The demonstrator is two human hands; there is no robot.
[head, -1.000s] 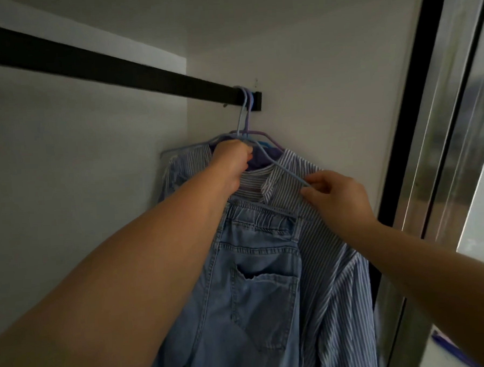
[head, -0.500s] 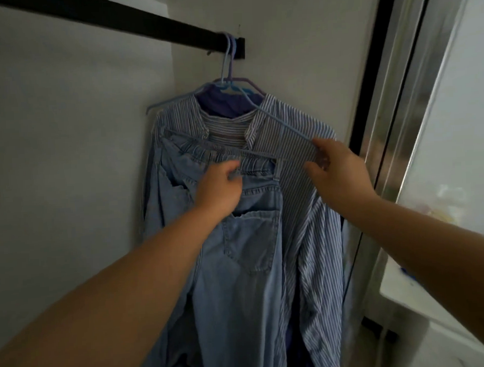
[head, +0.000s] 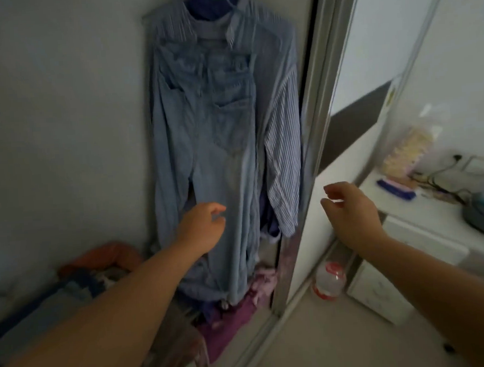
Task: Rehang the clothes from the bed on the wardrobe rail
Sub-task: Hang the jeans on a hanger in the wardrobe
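A pair of pale denim jeans point(head: 216, 145) hangs full length inside a dim wardrobe, layered over a blue-and-white striped shirt point(head: 283, 158) whose sleeve drops down the side nearer the sliding door frame point(head: 313, 118). A darker blue garment point(head: 211, 4) shows at the collar, at the top edge of the view; the rail and hanger hooks lie out of frame. The picture is blurred by motion.

The person's left hand point(head: 202, 227) reaches in front of the lower leg of the jeans, its fingers point(head: 218, 208) loosely curled and holding nothing; whether they brush the cloth cannot be told. The right hand point(head: 349, 214) hovers apart from the clothes, on the far side of the door frame from the left hand, its fingers point(head: 332, 191) slackly bent, spread and empty.

Below the left fingers, crumpled purple and pink clothing point(head: 236, 310) lies heaped on the wardrobe floor under the jeans' hems, with an orange item point(head: 110, 254) further toward the left forearm. Beyond the right fingers stands a white tabletop point(head: 433, 223) carrying small objects, and a clear bottle with a red band point(head: 328, 282) sits on the floor below the right wrist.
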